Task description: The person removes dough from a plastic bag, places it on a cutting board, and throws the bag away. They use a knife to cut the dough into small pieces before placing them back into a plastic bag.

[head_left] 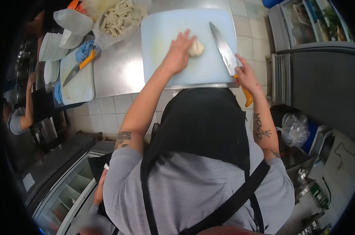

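A white cutting board (165,31) lies on the steel counter (118,70). My left hand (179,50) reaches onto it, fingers pressed on a small pale lump of food (197,48) near the board's middle. My right hand (246,76) is at the board's near right corner and grips a large knife where the blade meets the handle. The blade (223,47) lies flat-looking across the board's right side and points away from me. Its orange handle (247,98) sticks out below my hand, past the counter edge.
A bag of pale cut strips (118,17) sits behind the board. At left are a second cutting board (81,84) with an orange-handled knife (77,67), a blue cloth (83,50) and stacked white plates (50,47). Another person (19,117) stands far left. A glass-door fridge (314,23) stands at right.
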The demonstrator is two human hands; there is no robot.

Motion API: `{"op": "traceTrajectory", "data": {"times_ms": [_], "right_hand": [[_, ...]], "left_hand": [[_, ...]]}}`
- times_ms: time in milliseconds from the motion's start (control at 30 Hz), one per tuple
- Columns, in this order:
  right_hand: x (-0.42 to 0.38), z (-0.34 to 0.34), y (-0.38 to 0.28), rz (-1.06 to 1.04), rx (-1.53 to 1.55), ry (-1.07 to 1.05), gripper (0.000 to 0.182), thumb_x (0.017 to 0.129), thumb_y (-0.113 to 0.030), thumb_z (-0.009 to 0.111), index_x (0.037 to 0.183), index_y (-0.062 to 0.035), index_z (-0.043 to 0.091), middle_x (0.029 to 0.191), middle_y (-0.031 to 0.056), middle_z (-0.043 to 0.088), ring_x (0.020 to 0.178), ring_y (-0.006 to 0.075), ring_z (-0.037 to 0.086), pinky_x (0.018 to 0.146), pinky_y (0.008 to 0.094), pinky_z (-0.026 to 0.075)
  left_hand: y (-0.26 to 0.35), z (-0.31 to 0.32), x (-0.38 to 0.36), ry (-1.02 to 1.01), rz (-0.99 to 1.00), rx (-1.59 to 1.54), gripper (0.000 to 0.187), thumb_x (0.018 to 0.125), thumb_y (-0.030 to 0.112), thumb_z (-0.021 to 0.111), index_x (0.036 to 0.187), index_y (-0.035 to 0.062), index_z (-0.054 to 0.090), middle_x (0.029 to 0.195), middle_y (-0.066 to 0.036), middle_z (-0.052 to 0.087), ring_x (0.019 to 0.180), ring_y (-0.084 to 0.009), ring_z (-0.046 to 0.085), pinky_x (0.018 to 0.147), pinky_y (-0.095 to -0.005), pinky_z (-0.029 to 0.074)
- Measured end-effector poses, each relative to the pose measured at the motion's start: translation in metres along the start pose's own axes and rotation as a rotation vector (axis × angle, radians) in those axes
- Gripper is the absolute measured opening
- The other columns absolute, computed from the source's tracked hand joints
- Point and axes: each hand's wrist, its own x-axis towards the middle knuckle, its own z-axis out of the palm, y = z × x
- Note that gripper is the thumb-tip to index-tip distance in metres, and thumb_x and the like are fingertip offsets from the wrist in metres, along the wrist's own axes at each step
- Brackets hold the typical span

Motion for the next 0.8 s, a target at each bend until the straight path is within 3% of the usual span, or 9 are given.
{"op": "traceTrajectory", "data": {"times_ms": [67,133,267,300,400,600,700,733,800], "right_hand": [[-0.001,-0.004,0.0,-0.086,-0.064,0.004,0.042,0.105,-0.015,0.058,0.147,-0.0124,0.059,0.074,0.0023,0.06,0.059,0.0107,0.055,0.053,0.0313,0.048],[-0.012,-0.007,-0.023,-0.011,-0.079,-0.012,0.047,0.102,-0.015,0.062,0.149,-0.0132,0.058,0.081,0.0054,0.064,0.064,0.0112,0.055,0.063,0.0306,0.05],[-0.013,-0.002,-0.034,0.011,-0.065,-0.08,0.05,0.1,-0.018,0.067,0.149,-0.0136,0.058,0.086,0.0067,0.068,0.068,0.0113,0.057,0.069,0.0308,0.053],[-0.014,0.001,-0.038,-0.005,-0.065,-0.083,0.052,0.099,-0.021,0.069,0.149,-0.0142,0.059,0.087,0.0071,0.07,0.069,0.0113,0.058,0.071,0.0306,0.053],[-0.01,0.006,-0.037,-0.014,-0.096,-0.129,0.051,0.099,-0.022,0.069,0.149,-0.0141,0.058,0.084,0.0082,0.07,0.069,0.0116,0.058,0.073,0.0309,0.054],[-0.012,0.006,-0.043,-0.006,-0.186,-0.152,0.051,0.099,-0.024,0.071,0.147,-0.0136,0.059,0.089,0.0181,0.074,0.07,0.0159,0.062,0.079,0.0321,0.054],[-0.009,0.008,-0.052,-0.008,-0.216,-0.155,0.05,0.098,-0.024,0.071,0.145,-0.0131,0.06,0.105,0.025,0.075,0.084,0.024,0.073,0.086,0.034,0.055],[0.002,0.016,-0.044,-0.107,-0.265,-0.13,0.049,0.098,-0.023,0.071,0.144,-0.0123,0.061,0.116,0.028,0.072,0.106,0.0342,0.074,0.095,0.0373,0.054],[0.014,0.027,-0.039,-0.127,-0.186,-0.146,0.049,0.097,-0.022,0.071,0.144,-0.0109,0.061,0.121,0.0295,0.069,0.119,0.0406,0.067,0.101,0.0397,0.053]], "left_hand": [[0.001,0.0,-0.006,0.081,-0.116,-0.011,0.063,0.088,-0.004,0.056,0.15,0.0041,0.049,0.159,-0.025,0.043,0.151,-0.0412,0.035,0.123,-0.0485,0.033],[0.005,0.0,-0.016,0.095,-0.215,-0.121,0.061,0.091,-0.003,0.054,0.151,0.0024,0.047,0.159,-0.026,0.042,0.15,-0.0413,0.037,0.123,-0.0487,0.032],[0.021,0.023,-0.02,-0.063,-0.065,0.097,0.056,0.097,0.01,0.056,0.151,-0.0022,0.045,0.161,-0.027,0.038,0.15,-0.0406,0.037,0.123,-0.0495,0.032],[0.024,0.026,-0.02,-0.129,-0.066,0.227,0.061,0.1,0.018,0.056,0.154,-0.005,0.039,0.164,-0.026,0.033,0.153,-0.0397,0.032,0.124,-0.0546,0.028],[0.035,0.033,-0.025,-0.146,-0.068,0.441,0.065,0.104,0.023,0.053,0.158,-0.0053,0.03,0.168,-0.026,0.024,0.156,-0.0421,0.024,0.124,-0.061,0.022],[0.03,0.028,-0.023,-0.226,-0.075,0.329,0.068,0.106,0.029,0.05,0.159,-0.0072,0.026,0.169,-0.028,0.019,0.157,-0.0441,0.02,0.124,-0.0627,0.019],[0.027,0.025,-0.022,-0.252,-0.055,0.309,0.071,0.106,0.031,0.05,0.159,-0.0084,0.024,0.169,-0.029,0.018,0.157,-0.0455,0.019,0.124,-0.063,0.018],[0.027,0.024,-0.018,-0.262,-0.053,0.314,0.072,0.106,0.032,0.05,0.159,-0.0087,0.024,0.169,-0.03,0.017,0.157,-0.046,0.019,0.124,-0.063,0.018],[0.028,0.022,-0.023,-0.292,-0.062,0.333,0.074,0.106,0.033,0.05,0.159,-0.0093,0.023,0.169,-0.031,0.016,0.156,-0.0469,0.019,0.124,-0.0632,0.017]]}}
